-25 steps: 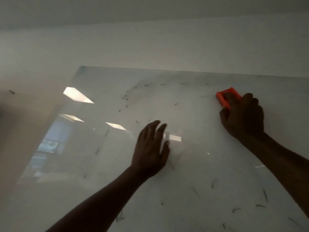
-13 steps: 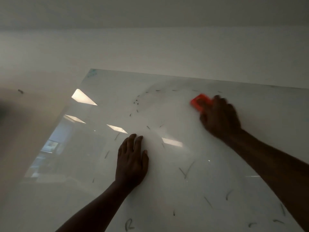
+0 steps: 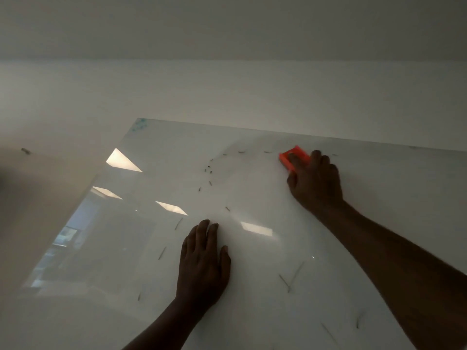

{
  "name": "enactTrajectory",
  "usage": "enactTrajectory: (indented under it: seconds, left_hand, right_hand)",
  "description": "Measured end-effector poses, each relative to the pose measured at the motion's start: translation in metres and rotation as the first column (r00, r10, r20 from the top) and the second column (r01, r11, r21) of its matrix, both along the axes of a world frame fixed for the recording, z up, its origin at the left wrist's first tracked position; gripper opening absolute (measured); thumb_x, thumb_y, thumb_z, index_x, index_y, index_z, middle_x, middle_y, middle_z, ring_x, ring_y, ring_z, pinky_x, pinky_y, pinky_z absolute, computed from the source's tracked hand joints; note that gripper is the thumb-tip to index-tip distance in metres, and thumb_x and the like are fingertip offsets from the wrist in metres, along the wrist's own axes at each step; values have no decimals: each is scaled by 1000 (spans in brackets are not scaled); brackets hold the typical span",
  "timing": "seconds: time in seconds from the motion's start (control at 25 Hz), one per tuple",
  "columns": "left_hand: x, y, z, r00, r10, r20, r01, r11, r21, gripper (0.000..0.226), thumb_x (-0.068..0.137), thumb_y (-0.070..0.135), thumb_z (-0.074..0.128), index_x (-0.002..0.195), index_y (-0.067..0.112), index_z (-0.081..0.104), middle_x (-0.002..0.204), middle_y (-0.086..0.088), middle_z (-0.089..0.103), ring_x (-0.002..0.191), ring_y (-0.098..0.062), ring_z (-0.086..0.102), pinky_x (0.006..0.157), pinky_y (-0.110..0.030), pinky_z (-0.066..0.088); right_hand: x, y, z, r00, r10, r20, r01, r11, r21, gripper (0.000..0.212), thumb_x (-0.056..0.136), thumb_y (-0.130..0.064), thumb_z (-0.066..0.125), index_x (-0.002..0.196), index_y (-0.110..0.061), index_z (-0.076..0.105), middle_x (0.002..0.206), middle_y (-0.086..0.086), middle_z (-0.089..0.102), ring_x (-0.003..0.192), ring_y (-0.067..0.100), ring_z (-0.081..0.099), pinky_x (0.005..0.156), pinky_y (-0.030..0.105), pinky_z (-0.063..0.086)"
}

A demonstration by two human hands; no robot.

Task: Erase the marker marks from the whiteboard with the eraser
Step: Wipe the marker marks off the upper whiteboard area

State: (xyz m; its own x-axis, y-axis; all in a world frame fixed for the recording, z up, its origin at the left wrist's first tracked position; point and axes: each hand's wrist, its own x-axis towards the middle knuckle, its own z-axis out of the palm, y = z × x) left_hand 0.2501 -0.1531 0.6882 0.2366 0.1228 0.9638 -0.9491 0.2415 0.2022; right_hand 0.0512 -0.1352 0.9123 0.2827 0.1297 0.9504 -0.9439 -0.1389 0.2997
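Glossy whiteboard (image 3: 252,311) is mostly wiped, I judge; short dark marks (image 3: 209,170) linger at eleven o'clock and others at five. No readable writing. At one o'clock, my right hand (image 3: 316,183) grips the orange eraser (image 3: 293,156) against the surface; my left hand (image 3: 202,261) lies flat, fingers together.

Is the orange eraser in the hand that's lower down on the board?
No, the lower left hand lies flat and empty on the whiteboard, while the right hand holds the eraser.
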Motion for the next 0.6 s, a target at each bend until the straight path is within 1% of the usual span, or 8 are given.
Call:
enactTrajectory:
  seconds: [0.08,0.16,0.24,0.28,0.36,0.44,0.52,0.6]
  left_hand:
    - [0,0,0,1000,-3,-10,3,1000,7,60,96,37,41,136,-4,60,142,-24,57,129,-44,56,106,-56,49]
    - [1,1,0,1000,7,-13,-7,1000,9,59,95,36,43,135,-4,61,141,-24,58,129,-44,57,105,-57,49]
    - [0,1,1,1000,13,-18,-13,1000,3,58,95,36,47,135,-3,62,141,-24,59,128,-44,58,105,-57,50]
    - [0,1,0,1000,15,-17,-15,1000,-6,58,94,36,46,135,-2,62,140,-23,59,128,-43,59,104,-56,50]
    - [2,-2,1,1000,25,-12,-25,999,-26,59,93,38,43,134,-1,63,139,-22,60,125,-43,60,104,-54,48]
    - [3,-6,1,999,43,-13,-44,998,-46,59,92,38,43,134,1,64,138,-20,61,124,-41,61,103,-52,49]
    - [5,-9,1,999,54,-7,-55,996,-66,59,92,39,43,133,2,64,137,-19,62,122,-40,62,101,-52,50]
    - [6,-12,2,997,72,0,-72,995,-70,59,91,39,43,132,2,65,136,-19,63,121,-40,63,100,-53,51]
  right_hand:
    - [26,-3,-15,984,69,164,-76,996,42,57,93,-32,50,148,-19,41,132,24,43,111,42,47,93,46,42]
    - [61,-10,-68,979,121,-163,-112,992,61,61,88,-35,53,147,-20,45,125,23,49,102,41,52,85,44,45]
    - [59,-13,-90,834,125,-537,-105,992,69,63,81,-43,53,142,-26,50,114,16,53,92,34,55,75,40,48]
    - [49,-10,-73,777,114,-619,-107,993,49,63,79,-45,54,141,-30,50,114,15,55,92,32,55,74,40,49]
    - [37,-6,-22,858,76,-508,-86,996,4,63,83,-41,57,145,-35,47,121,17,53,98,35,55,80,42,50]
    - [42,-7,21,990,56,-131,-61,998,-33,59,89,-38,53,146,-28,44,127,19,44,107,39,50,89,45,47]
    - [71,-3,37,976,122,179,-118,992,-35,52,90,-35,52,140,-20,47,131,19,41,114,39,46,94,45,43]
    - [120,0,24,975,186,122,-192,980,42,51,91,-34,52,140,-23,48,138,19,40,120,39,44,98,45,40]
